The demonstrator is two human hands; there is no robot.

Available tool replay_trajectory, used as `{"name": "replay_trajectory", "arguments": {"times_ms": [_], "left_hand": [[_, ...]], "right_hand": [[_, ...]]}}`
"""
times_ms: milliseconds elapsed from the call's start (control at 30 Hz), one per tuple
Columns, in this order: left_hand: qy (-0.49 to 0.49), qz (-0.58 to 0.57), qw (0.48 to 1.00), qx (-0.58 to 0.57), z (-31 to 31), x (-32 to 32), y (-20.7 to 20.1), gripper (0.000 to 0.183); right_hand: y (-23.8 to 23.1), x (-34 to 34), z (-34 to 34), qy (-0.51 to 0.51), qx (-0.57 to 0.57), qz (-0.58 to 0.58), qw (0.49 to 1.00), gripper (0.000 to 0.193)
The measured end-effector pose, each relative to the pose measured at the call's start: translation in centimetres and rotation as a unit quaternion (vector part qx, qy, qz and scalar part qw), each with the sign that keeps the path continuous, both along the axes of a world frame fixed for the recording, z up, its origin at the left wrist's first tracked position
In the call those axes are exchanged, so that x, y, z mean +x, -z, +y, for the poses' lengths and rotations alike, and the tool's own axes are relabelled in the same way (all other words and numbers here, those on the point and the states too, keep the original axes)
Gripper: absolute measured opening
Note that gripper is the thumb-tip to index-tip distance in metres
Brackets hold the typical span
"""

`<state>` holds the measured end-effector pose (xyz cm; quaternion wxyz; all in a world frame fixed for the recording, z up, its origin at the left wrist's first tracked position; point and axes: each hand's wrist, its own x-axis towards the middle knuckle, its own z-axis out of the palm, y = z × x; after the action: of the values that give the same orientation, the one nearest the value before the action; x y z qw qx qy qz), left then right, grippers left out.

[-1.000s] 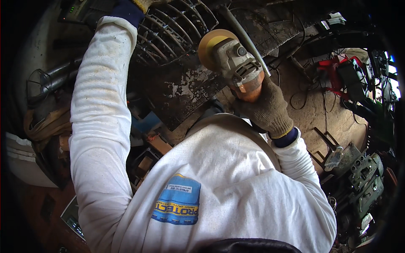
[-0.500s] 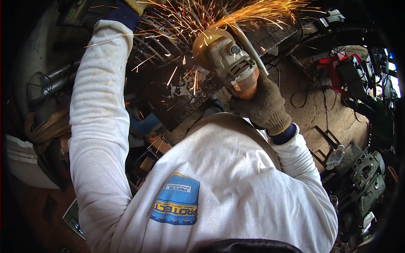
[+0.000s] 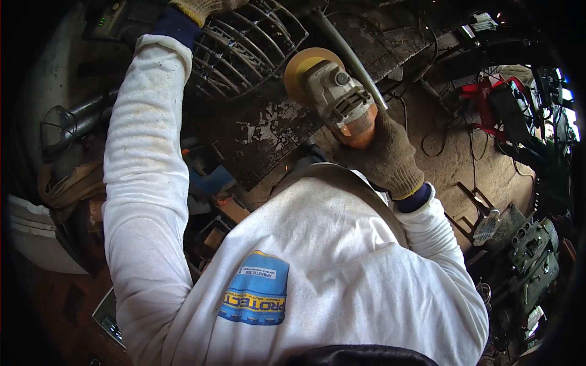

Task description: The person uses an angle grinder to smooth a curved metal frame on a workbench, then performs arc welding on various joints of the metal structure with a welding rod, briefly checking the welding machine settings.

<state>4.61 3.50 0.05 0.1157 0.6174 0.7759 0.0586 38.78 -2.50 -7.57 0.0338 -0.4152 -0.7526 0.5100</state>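
My right hand (image 3: 387, 152), in a brown knit glove, is closed around the body of an angle grinder (image 3: 342, 97). The grinder's yellowish disc (image 3: 299, 73) points up and to the left, apart from a metal grille of curved bars (image 3: 247, 52). That grille lies on the dark workbench (image 3: 268, 131), whose surface is scuffed. My left hand (image 3: 210, 6), also gloved, is at the top edge beside the grille; its fingers are mostly cut off, so its grip is hidden. A metal pipe (image 3: 348, 55) slants just behind the grinder.
To the right, a red and black machine (image 3: 488, 100) stands with cables trailing on the floor (image 3: 439, 134). A grey-green metal machine (image 3: 531, 256) sits at lower right. Below the bench at left are a blue box (image 3: 213, 180) and clutter. A dark rolled cloth or hose (image 3: 67, 189) lies further left.
The stream of sparks has stopped, with only a few specks left. The grinder has moved slightly down, away from the grille, which now shows clearly. My left hand has hardly moved.
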Motion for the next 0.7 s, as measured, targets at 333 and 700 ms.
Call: {"name": "replay_trajectory", "arguments": {"times_ms": [333, 700], "left_hand": [[0.039, 0.066, 0.997, 0.009, 0.2, -3.1, 2.3, 0.042], [0.335, 0.226, 0.903, 0.143, 0.2, -3.0, 2.6, 0.025]], "right_hand": [[0.2, -0.1, 0.1, -0.020, 0.030, 0.032, 0.999, 0.072], [0.2, 0.2, 0.1, -0.010, 0.028, -0.012, 0.999, 0.073]]}}
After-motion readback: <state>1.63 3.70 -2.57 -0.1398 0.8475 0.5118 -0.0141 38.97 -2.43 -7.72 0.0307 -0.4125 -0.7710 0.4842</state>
